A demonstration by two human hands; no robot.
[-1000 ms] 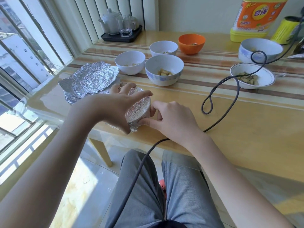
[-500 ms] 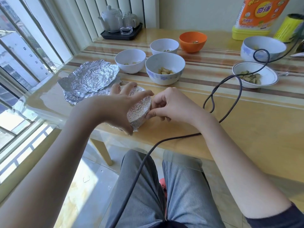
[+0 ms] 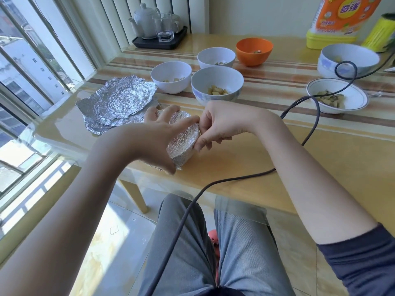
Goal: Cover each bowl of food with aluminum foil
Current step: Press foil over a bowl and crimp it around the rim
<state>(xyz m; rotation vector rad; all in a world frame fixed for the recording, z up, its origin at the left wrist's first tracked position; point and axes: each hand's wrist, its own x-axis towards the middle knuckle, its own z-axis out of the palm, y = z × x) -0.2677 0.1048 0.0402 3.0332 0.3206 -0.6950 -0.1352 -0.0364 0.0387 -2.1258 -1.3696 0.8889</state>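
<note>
At the near edge of the table (image 3: 320, 159), the left hand (image 3: 162, 133) spreads its grip over the foil-wrapped bowl (image 3: 183, 142); the right hand (image 3: 220, 122) pinches foil at its right rim. Spare foil sheets (image 3: 115, 103) lie just left.

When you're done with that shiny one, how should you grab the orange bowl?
Probably take the orange bowl by its rim, one grip on each side, coming down from above. It stands upright and open with food inside, so lifting it level keeps the food in. Its near-left side is crowded by a white bowl; the right side looks freer.
</note>
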